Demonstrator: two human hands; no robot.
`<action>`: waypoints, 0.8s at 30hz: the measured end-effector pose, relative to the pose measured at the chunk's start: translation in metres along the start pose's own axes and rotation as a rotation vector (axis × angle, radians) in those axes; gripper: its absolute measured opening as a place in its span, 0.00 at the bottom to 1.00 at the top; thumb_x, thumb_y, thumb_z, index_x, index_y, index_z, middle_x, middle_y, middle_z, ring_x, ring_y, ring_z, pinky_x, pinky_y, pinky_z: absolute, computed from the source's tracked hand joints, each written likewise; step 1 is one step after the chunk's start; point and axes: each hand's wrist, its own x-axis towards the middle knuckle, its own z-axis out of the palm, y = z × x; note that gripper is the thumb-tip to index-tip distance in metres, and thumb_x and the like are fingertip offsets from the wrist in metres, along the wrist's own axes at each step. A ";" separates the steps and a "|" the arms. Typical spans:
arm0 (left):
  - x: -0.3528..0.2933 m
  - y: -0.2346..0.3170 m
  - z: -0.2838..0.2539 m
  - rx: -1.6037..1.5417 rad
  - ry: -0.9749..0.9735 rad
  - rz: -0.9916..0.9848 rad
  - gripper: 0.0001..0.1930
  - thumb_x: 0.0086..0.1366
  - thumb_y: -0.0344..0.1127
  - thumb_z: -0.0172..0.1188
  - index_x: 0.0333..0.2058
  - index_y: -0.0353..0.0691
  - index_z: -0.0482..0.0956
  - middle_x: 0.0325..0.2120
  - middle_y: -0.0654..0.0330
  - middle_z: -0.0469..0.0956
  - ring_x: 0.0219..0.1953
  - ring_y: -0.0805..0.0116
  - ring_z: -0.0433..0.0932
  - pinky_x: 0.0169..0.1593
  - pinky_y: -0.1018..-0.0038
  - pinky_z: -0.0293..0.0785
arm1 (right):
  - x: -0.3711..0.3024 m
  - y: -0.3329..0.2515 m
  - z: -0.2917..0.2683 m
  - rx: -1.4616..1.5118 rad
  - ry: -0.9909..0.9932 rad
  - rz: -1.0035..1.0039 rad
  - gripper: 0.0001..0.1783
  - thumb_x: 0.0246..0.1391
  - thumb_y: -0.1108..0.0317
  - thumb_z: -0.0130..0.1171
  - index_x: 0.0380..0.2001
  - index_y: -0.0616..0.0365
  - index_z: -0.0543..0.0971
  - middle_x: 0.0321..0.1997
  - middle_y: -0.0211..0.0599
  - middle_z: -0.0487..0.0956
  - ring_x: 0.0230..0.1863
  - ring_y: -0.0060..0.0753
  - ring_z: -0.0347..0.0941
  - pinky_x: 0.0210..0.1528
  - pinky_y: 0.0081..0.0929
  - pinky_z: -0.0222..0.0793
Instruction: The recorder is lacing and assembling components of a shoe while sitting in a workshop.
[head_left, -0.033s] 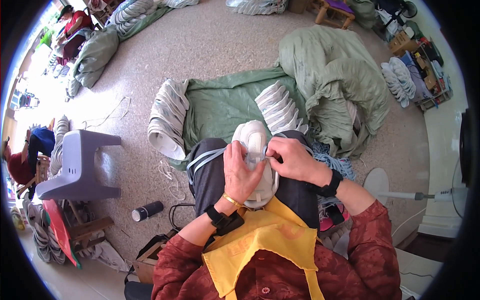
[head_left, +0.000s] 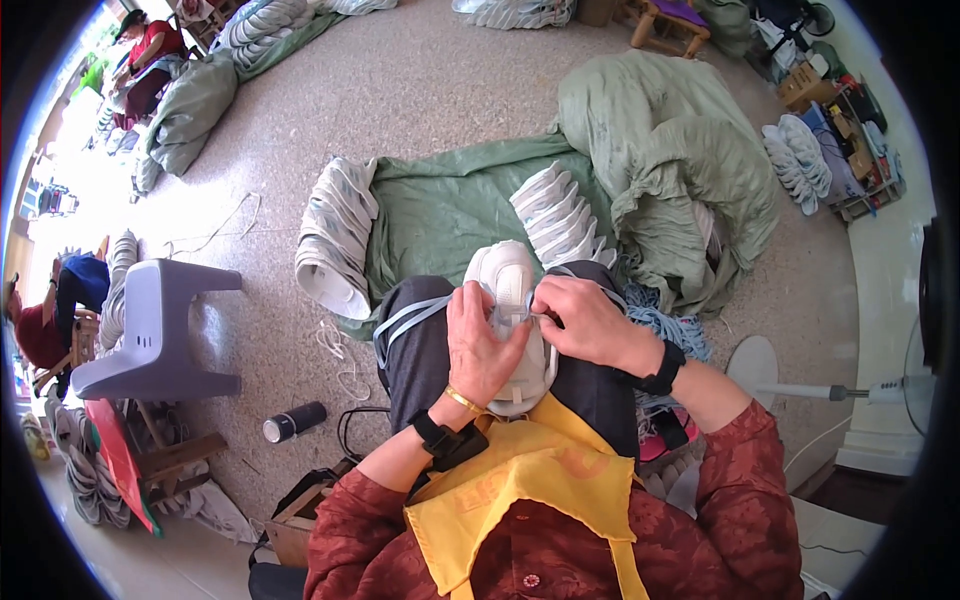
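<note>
A white shoe upper [head_left: 499, 264] lies between my knees, its toe pointing away from me. My left hand [head_left: 478, 345] is closed around its left side, with the thumb across the tongue near the eyelets. On the other side my right hand [head_left: 585, 320] pinches a pale blue-grey shoelace at the right eyelets; the fingertips partly hide it. Lengths of the same lace [head_left: 412, 316] drape over both thighs. A yellow apron [head_left: 520, 465] covers my lap behind the shoe's heel.
Stacked white uppers stand left [head_left: 335, 240] and right [head_left: 560, 215] on a green cloth [head_left: 450, 205]. Beyond are a bulky green sack [head_left: 670, 160] and blue laces [head_left: 670, 325]. A grey plastic chair [head_left: 165, 330] and dark cylinder [head_left: 295, 422] sit left, a fan [head_left: 830, 391] right. Two people sit far left.
</note>
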 end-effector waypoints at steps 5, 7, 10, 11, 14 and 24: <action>0.001 0.001 0.001 0.029 0.009 0.021 0.23 0.48 0.29 0.70 0.39 0.36 0.65 0.35 0.50 0.66 0.41 0.46 0.68 0.46 0.57 0.67 | 0.000 0.000 0.001 0.097 -0.007 0.144 0.06 0.48 0.78 0.61 0.30 0.65 0.76 0.30 0.47 0.80 0.32 0.52 0.80 0.35 0.40 0.76; 0.001 0.000 0.003 0.034 0.012 0.029 0.23 0.48 0.29 0.69 0.39 0.36 0.65 0.35 0.50 0.67 0.42 0.46 0.68 0.46 0.57 0.67 | 0.001 0.000 -0.003 0.258 -0.036 0.304 0.05 0.47 0.78 0.63 0.29 0.66 0.78 0.27 0.45 0.81 0.29 0.42 0.82 0.33 0.34 0.77; -0.002 -0.001 0.004 0.033 0.017 0.054 0.22 0.48 0.29 0.69 0.38 0.36 0.65 0.35 0.50 0.67 0.42 0.47 0.68 0.46 0.57 0.67 | -0.003 0.001 -0.004 0.382 -0.032 0.366 0.05 0.46 0.77 0.66 0.28 0.67 0.80 0.25 0.44 0.82 0.26 0.34 0.82 0.32 0.30 0.77; -0.002 -0.001 0.005 0.027 0.023 0.070 0.22 0.49 0.29 0.69 0.38 0.36 0.65 0.35 0.50 0.67 0.41 0.47 0.68 0.46 0.57 0.67 | -0.003 0.001 -0.004 0.383 -0.032 0.367 0.05 0.46 0.77 0.66 0.28 0.67 0.80 0.25 0.44 0.82 0.26 0.34 0.82 0.32 0.30 0.77; -0.001 -0.001 0.001 -0.015 -0.006 0.005 0.22 0.49 0.29 0.69 0.38 0.36 0.65 0.34 0.50 0.66 0.40 0.47 0.68 0.45 0.58 0.67 | -0.005 -0.003 -0.003 0.351 -0.016 0.332 0.06 0.47 0.77 0.66 0.29 0.66 0.79 0.25 0.42 0.81 0.26 0.33 0.82 0.31 0.30 0.77; 0.001 0.001 0.004 0.024 0.023 -0.018 0.23 0.48 0.30 0.71 0.38 0.36 0.65 0.34 0.51 0.66 0.40 0.48 0.67 0.45 0.58 0.67 | -0.008 -0.012 0.002 -0.086 0.061 -0.061 0.08 0.49 0.75 0.63 0.35 0.61 0.78 0.31 0.40 0.79 0.36 0.44 0.80 0.38 0.36 0.77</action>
